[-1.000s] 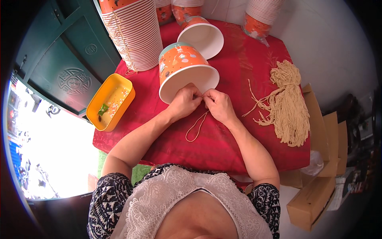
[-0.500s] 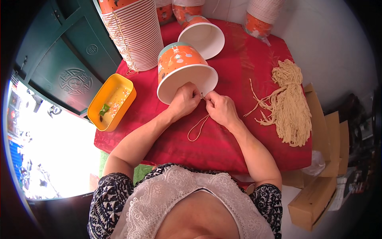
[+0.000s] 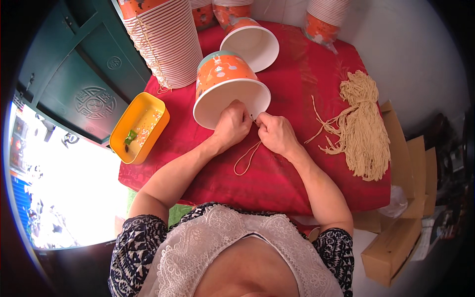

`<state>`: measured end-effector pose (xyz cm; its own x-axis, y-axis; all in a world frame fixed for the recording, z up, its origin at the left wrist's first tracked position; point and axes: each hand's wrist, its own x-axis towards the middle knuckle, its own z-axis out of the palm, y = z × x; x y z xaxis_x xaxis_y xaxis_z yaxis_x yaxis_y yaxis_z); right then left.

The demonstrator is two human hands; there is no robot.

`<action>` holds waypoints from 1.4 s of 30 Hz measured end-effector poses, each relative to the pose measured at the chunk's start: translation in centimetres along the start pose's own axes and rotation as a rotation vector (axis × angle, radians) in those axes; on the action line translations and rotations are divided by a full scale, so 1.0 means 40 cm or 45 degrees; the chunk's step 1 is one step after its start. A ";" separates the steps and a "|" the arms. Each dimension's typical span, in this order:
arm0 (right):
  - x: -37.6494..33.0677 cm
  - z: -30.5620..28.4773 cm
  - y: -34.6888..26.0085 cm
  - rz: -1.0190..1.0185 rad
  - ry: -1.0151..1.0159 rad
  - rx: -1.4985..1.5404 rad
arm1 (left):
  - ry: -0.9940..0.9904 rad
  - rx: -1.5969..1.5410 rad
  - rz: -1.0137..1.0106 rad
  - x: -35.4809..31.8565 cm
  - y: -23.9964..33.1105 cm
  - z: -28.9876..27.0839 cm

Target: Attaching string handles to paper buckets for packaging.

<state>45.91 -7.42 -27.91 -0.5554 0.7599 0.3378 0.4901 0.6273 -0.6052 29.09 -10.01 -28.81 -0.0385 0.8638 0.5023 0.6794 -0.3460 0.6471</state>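
An orange paper tub [image 3: 225, 69] with a white rim lies tipped on its side, mouth toward me. My left hand [image 3: 233, 123] is closed in front of that mouth, fingertips pinched at the rim's lower right. Just right of the rim, my right hand [image 3: 277, 134] pinches a thin beige string [image 3: 242, 172]. A short dark bit of it shows between the two hands, and a loop hangs below them over the red cloth. What exactly lies between my left fingertips is partly hidden.
A tall stack of tubs [image 3: 168, 47] stands at the back left, another white-lined tub [image 3: 255, 47] behind mine. A yellow tray [image 3: 118, 143] with small bits is at left. A bundle of beige strings [image 3: 366, 133] lies right. Cardboard boxes [image 3: 391, 247] stand beyond the red table [image 3: 307, 188].
Both hands stay pinched at the rim with almost no movement. The tub has tilted very slightly, and the whole view has shifted a little.
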 end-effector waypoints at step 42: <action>-0.065 -0.177 -0.181 -0.503 0.649 -0.002 | -0.173 0.361 0.510 0.005 0.215 -0.289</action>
<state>48.56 -12.72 -19.31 -0.3057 0.4569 0.8353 0.3149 0.8765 -0.3642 26.47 -17.03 -16.50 0.3491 0.7300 0.5876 0.7942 -0.5632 0.2280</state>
